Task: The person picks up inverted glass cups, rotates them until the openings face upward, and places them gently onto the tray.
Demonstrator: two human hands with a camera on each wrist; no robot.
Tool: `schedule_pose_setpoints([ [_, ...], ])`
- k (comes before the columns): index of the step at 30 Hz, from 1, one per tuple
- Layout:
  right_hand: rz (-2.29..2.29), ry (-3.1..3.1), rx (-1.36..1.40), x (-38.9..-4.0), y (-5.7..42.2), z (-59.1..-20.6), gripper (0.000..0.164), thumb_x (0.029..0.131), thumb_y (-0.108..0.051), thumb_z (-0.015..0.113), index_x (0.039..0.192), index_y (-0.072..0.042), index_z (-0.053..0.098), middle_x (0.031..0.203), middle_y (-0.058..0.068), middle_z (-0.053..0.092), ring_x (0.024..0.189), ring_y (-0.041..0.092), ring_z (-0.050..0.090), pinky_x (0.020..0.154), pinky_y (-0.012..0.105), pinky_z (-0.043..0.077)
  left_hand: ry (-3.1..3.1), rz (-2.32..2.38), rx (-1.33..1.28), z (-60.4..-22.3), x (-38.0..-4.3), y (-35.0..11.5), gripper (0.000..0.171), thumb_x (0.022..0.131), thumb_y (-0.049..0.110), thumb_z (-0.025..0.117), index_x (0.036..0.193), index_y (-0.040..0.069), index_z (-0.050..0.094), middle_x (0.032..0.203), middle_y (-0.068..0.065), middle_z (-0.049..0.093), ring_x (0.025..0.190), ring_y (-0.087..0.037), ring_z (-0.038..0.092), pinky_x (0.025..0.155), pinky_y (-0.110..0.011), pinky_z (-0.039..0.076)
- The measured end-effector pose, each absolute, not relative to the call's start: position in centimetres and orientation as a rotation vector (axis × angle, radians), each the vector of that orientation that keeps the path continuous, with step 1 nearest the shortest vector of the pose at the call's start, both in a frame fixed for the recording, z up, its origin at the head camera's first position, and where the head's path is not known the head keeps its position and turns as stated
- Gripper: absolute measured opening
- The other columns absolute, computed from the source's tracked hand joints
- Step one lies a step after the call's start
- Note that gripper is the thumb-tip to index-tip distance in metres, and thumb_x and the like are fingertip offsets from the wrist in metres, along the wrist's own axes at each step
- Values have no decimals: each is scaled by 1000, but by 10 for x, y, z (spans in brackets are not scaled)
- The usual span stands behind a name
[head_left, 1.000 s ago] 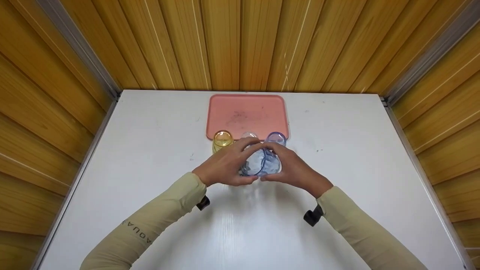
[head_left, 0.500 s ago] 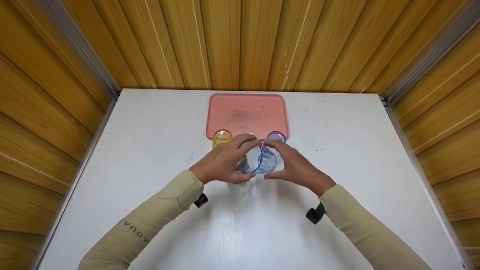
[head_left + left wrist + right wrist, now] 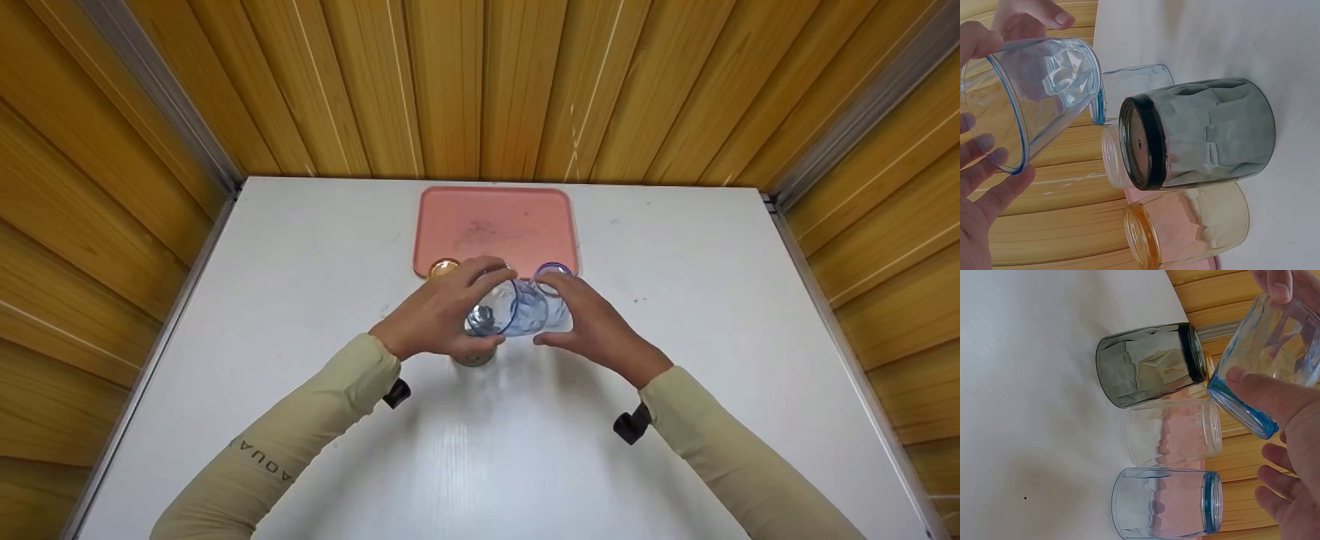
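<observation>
A transparent blue drinking glass (image 3: pixel 527 309) is held tilted above the table between both hands. My left hand (image 3: pixel 439 313) grips its open, thin-rimmed end, fingers curled round the side. Around the opposite, thick-bottomed end curve the thumb and fingers of my right hand (image 3: pixel 609 324). Just below stands a dark grey glass (image 3: pixel 1216 129), mostly covered by the left hand in the head view. Behind it are a yellow glass (image 3: pixel 1199 222), a clear glass (image 3: pixel 1176 430) and a second blue glass (image 3: pixel 1165 503), all upright on the table with their thick coloured ends up.
A pink tray (image 3: pixel 495 225) lies at the back of the white table (image 3: pixel 675 277), directly behind the row of glasses. Wood-patterned panels (image 3: pixel 510 90) wall in the back and both sides.
The held blue glass and left hand have shifted slightly left and away from me. The right hand has drifted a little right, its grip wider. More of the grey glass shows below the left hand.
</observation>
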State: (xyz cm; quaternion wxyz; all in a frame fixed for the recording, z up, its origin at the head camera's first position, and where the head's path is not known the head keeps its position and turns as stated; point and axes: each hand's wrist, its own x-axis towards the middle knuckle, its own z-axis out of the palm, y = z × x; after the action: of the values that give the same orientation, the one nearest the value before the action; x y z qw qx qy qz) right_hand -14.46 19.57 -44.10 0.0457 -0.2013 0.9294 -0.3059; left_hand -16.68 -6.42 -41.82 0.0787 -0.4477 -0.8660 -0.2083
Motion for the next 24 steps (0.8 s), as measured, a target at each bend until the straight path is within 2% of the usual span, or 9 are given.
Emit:
schedule_pose_setpoints([
  [8, -927, 2868, -559, -149, 198, -443, 82, 76, -24, 82, 144, -19, 37, 148, -1, 40, 134, 21, 41, 112, 44, 40, -2593, -562, -1291, -415, -167, -66, 79, 79, 55, 68, 146, 26, 37, 145, 0, 43, 127, -16, 49, 106, -34, 47],
  [16, -934, 2873, -525, -151, 200, -446, 82, 77, -23, 82, 144, -22, 36, 150, 0, 37, 136, 22, 39, 113, 44, 39, -2589, -546, -1263, -412, -167, -69, 78, 78, 55, 68, 144, 24, 40, 143, 0, 45, 131, -17, 47, 111, -41, 41],
  [20, -929, 2925, -520, -153, 200, -451, 77, 79, -22, 80, 143, -18, 38, 150, 3, 38, 138, 24, 37, 114, 45, 37, -2574, -544, -1271, -411, -169, -71, 79, 79, 56, 67, 145, 23, 39, 144, 0, 45, 131, -16, 46, 109, -38, 44],
  [24, -903, 2952, -470, -155, 199, -454, 72, 82, -24, 77, 143, -20, 39, 150, 3, 37, 139, 24, 36, 114, 45, 36, -2577, -543, -1267, -409, -170, -73, 80, 78, 56, 68, 146, 24, 38, 145, 0, 44, 132, -15, 46, 108, -35, 44],
])
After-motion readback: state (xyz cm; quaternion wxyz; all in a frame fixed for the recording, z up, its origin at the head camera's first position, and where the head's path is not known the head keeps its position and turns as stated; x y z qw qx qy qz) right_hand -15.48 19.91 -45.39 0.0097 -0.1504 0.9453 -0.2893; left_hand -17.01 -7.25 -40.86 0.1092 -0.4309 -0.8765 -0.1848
